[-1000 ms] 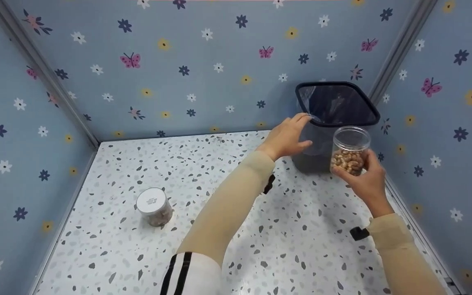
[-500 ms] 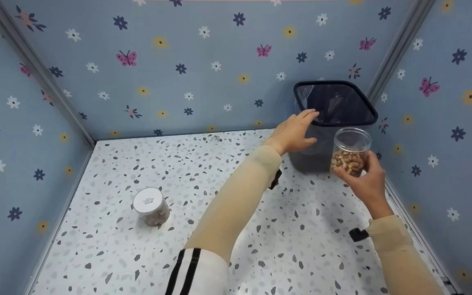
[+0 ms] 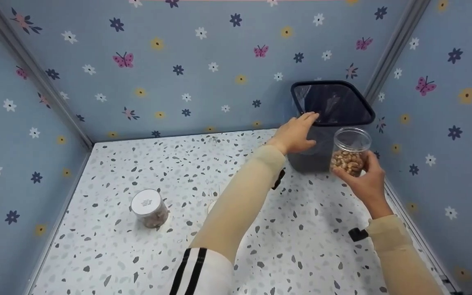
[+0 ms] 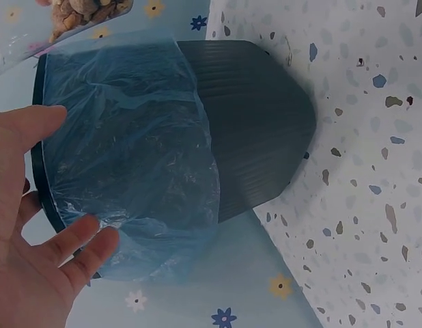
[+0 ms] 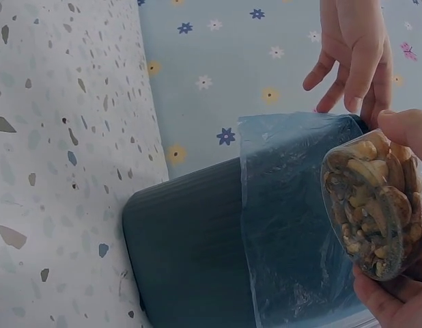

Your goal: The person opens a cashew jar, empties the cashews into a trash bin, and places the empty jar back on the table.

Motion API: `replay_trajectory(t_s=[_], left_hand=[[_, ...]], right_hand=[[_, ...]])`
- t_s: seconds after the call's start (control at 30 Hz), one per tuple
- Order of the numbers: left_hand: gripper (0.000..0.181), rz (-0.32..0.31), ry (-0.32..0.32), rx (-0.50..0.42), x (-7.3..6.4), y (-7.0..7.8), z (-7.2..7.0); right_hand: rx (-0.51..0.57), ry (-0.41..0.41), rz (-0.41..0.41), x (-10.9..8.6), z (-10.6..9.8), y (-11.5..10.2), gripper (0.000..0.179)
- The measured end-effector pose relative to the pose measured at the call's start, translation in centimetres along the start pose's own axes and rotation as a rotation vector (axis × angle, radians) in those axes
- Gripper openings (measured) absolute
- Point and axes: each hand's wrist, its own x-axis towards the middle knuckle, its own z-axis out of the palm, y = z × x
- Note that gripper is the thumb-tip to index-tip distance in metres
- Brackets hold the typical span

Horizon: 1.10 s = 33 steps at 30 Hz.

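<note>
My right hand point(image 3: 365, 180) grips a clear plastic jar point(image 3: 351, 151) partly filled with nuts point(image 5: 375, 198). The jar's top has no lid on, and it is held close in front of a dark bin point(image 3: 312, 157). A thin translucent blue bag point(image 4: 129, 137) lines the bin and hangs down over its outside. At the bin's near left rim is my left hand point(image 3: 295, 134), palm down, fingers reaching over the edge with the thumb apart. In the left wrist view those fingers are spread loosely around the bag-covered rim and pinch nothing.
A second jar with a white labelled lid point(image 3: 146, 201) stands upright on the speckled tabletop point(image 3: 117, 254), to the left. Floral wall panels point(image 3: 203, 57) enclose the back and both sides. The bin stands near the back right corner.
My left hand has shifted slightly right, its fingertips now further over the bin's rim. The right hand keeps the jar in nearly the same place. The whole view has drifted a little.
</note>
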Motion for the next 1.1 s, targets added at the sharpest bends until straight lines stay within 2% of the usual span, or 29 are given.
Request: replay_trajectory(t_s=[0.17, 0.37, 0.6, 0.83, 1.1], left_hand=[[0.079, 0.011, 0.005, 0.042, 0.1, 0.1, 0.6], [0.06, 0.022, 0.084, 0.077, -0.1, -0.1, 1.0], [0.036, 0.009, 0.156, 0.05, -0.4, -0.4, 1.1], [0.028, -0.022, 0.215, 0.014, -0.4, -1.0, 1.2], [0.022, 0.045, 0.239, -0.014, -0.8, -1.3, 1.2]], right_hand=[[0.001, 0.006, 0.016, -0.1, -0.1, 0.2, 0.077], [0.009, 0.009, 0.008, -0.2, -0.2, 0.3, 0.074], [0.031, 0.008, 0.03, -0.2, -0.5, 0.1, 0.075], [0.035, 0.013, 0.037, 0.0, -0.7, 0.1, 0.073], [0.023, 0.039, 0.025, 0.0, -1.0, 0.2, 0.075]])
